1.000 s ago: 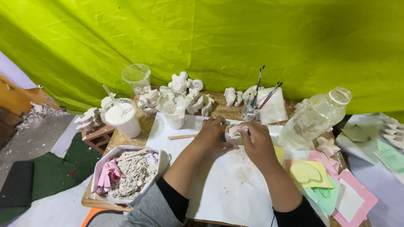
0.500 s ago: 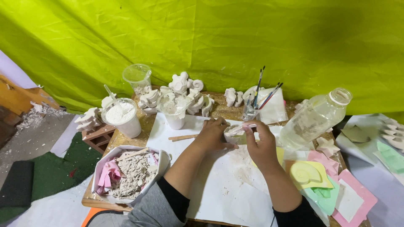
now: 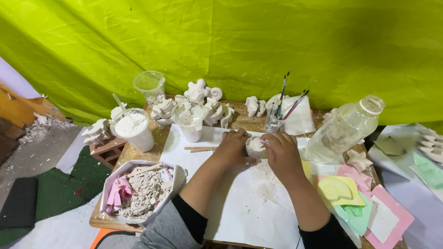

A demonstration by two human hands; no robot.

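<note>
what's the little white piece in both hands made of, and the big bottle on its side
Small white piece, held between the left hand and right hand: looks like plaster, matte and chalky, with white dust on the paper sheet below. Bottle: seems clear plastic, see-through and glossy, with a white film inside.

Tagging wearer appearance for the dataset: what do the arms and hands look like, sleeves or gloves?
Both hands are bare: left hand, right hand, no gloves, rings or watch visible. Forearms are bare too. Black sleeves are pushed up near the elbows on both arms. A grey garment shows at the bottom edge.
</note>
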